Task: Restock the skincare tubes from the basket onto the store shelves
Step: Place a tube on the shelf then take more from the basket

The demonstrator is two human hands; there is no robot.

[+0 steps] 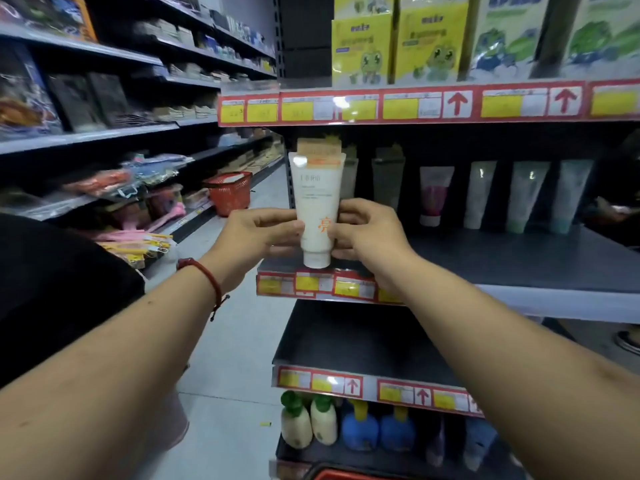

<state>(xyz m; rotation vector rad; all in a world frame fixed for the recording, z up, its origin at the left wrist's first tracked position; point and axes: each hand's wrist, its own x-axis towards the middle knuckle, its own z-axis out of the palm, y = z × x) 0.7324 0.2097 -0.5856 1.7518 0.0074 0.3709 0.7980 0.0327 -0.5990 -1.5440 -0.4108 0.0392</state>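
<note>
A: What is seen in the middle of the head view?

B: A white plastic skincare tube with orange print (317, 209) is held upright, cap down, at the front left corner of a dark grey metal shelf (519, 261). Its cap is just above the red and yellow price label strip (346, 287). Whether the shelf is already touched cannot be told.

A: How is the grip described?

B: The tube is gripped from both sides. The left hand (258, 233) is curled round its left edge, with the thumb laid on the front. The right hand (367, 233) is curled round its right edge in the same way. A red cord bracelet (207, 275) is worn on the left wrist.

A: What is noted around it?

B: At the back of the same shelf more tubes are stood cap down: a pink-printed tube (434, 195), then pale green tubes (526, 195) to its right. Yellow cardboard boxes with a frog picture (362, 50) are placed on the shelf above. Cream bottles with green caps (296, 424) are kept two shelves lower. A red plastic basket (230, 192) is stood on the floor, well away down the aisle.
</note>
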